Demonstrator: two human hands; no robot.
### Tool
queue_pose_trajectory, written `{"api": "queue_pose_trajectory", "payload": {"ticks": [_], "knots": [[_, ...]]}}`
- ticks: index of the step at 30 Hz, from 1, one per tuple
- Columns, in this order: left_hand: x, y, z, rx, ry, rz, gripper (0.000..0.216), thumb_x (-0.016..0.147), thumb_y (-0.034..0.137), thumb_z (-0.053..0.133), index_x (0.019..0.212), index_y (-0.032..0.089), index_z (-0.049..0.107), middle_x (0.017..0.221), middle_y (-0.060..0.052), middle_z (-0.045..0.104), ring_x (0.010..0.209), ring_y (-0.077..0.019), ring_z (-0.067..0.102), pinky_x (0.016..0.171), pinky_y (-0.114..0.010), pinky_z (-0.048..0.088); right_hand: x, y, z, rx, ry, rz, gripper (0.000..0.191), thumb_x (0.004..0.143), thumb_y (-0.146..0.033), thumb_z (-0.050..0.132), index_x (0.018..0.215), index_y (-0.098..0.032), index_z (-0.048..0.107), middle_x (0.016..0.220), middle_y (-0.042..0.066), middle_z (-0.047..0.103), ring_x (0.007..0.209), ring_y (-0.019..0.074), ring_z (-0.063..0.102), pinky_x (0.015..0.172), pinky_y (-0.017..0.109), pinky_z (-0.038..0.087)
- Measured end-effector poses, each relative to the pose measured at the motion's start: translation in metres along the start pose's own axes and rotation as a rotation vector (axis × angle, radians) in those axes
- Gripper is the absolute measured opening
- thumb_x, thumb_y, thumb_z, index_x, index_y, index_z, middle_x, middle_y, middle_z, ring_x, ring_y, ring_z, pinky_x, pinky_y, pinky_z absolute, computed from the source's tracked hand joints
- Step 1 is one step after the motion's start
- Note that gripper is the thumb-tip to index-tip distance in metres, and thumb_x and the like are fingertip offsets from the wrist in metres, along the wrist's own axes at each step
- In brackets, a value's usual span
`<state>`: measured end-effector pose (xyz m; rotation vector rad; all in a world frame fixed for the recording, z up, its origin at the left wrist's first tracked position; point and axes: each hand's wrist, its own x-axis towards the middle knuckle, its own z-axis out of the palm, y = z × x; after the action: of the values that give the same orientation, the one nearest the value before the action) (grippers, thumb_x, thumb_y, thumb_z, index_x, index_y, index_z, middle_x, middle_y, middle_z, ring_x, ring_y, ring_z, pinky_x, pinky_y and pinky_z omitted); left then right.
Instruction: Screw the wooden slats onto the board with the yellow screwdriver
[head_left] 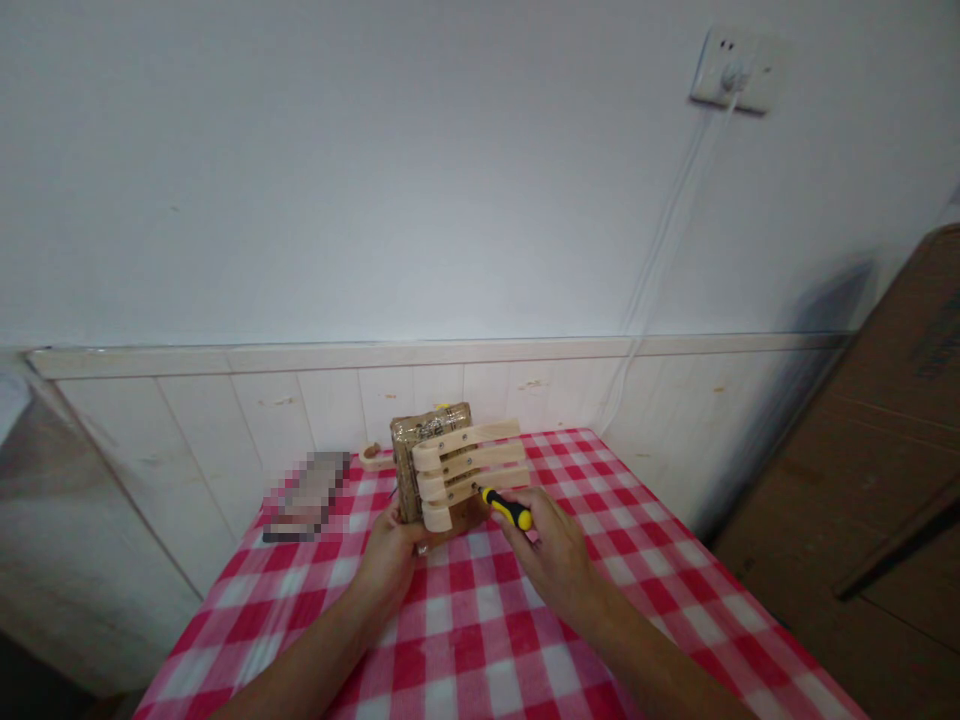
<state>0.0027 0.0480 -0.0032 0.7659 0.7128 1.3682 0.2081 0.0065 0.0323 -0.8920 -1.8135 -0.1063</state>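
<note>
A pale wooden piece with several curved slats (487, 457) leans against a tape-wrapped cardboard box (405, 470) on the table. Screw heads dot the slats. My left hand (391, 555) grips the lower left edge of the box and wood; its fingertips are partly hidden behind them. In my right hand (553, 552) is a yellow and black screwdriver (506, 507), fingers wrapped round its handle. The screwdriver's tip meets the lowest screwed slat, at or very near a screw.
A red and white checked cloth (487, 640) covers the table. At its left lies a blurred-out flat object (309, 497); behind the box is a small wooden piece (373, 458). The wall stands at the far edge, with a socket (739, 72) and cable. Large cardboard (847, 480) leans at the right.
</note>
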Motion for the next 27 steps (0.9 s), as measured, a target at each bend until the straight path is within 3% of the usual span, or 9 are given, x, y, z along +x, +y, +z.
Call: {"api": "queue_pose_trajectory", "payload": {"ticks": [9, 12, 16, 18, 21, 27], "knots": [[-0.004, 0.004, 0.003, -0.024, 0.038, -0.023, 0.059, 0.052, 0.007, 0.084, 0.109, 0.015, 0.076, 0.100, -0.012, 0.084, 0.096, -0.0322, 0.079, 0.085, -0.038, 0.062, 0.002, -0.006, -0.005, 0.003, 0.060, 0.058, 0.013, 0.097, -0.024, 0.067, 0.109, -0.024, 0.065, 0.094, 0.005, 0.078, 0.081, 0.0200, 0.077, 0.070, 0.029, 0.063], [-0.001, 0.006, -0.001, -0.057, 0.081, -0.037, 0.060, 0.059, 0.009, 0.086, 0.117, 0.013, 0.073, 0.103, -0.014, 0.083, 0.091, -0.0295, 0.080, 0.081, -0.035, 0.063, 0.007, -0.007, -0.014, -0.001, 0.224, 0.112, 0.011, 0.095, -0.025, 0.067, 0.105, -0.024, 0.064, 0.085, 0.002, 0.074, 0.069, 0.0177, 0.071, 0.062, 0.027, 0.058], [0.002, 0.010, -0.004, -0.118, 0.145, -0.068, 0.063, 0.066, 0.002, 0.077, 0.127, 0.012, 0.068, 0.103, -0.013, 0.083, 0.086, -0.0261, 0.080, 0.077, -0.032, 0.065, 0.015, 0.005, -0.026, -0.009, 0.474, 0.314, 0.013, 0.098, -0.036, 0.061, 0.094, -0.023, 0.059, 0.075, 0.000, 0.065, 0.060, 0.0164, 0.062, 0.055, 0.028, 0.051], [0.002, 0.012, -0.003, -0.155, 0.154, -0.098, 0.062, 0.069, 0.000, 0.071, 0.130, 0.010, 0.066, 0.100, -0.013, 0.083, 0.086, -0.0260, 0.081, 0.078, -0.033, 0.066, 0.016, 0.016, -0.026, -0.034, 0.431, 0.397, 0.021, 0.097, -0.041, 0.061, 0.087, -0.024, 0.056, 0.067, -0.002, 0.061, 0.055, 0.0161, 0.058, 0.052, 0.028, 0.047], [0.001, 0.014, -0.001, -0.238, 0.123, -0.130, 0.058, 0.075, 0.001, 0.064, 0.132, 0.009, 0.064, 0.101, -0.014, 0.083, 0.089, -0.0279, 0.081, 0.081, -0.038, 0.067, 0.012, 0.029, -0.018, -0.050, 0.255, 0.483, 0.028, 0.095, -0.046, 0.061, 0.080, -0.024, 0.053, 0.063, -0.003, 0.059, 0.053, 0.0163, 0.056, 0.051, 0.027, 0.043], [0.003, 0.016, -0.004, -0.334, 0.129, -0.202, 0.064, 0.076, 0.001, 0.060, 0.139, 0.010, 0.060, 0.104, -0.015, 0.082, 0.092, -0.0302, 0.081, 0.082, -0.042, 0.069, 0.000, 0.034, 0.002, -0.023, 0.138, 0.506, 0.027, 0.094, -0.048, 0.061, 0.090, -0.021, 0.060, 0.075, 0.002, 0.070, 0.062, 0.0193, 0.064, 0.055, 0.029, 0.048]]}}
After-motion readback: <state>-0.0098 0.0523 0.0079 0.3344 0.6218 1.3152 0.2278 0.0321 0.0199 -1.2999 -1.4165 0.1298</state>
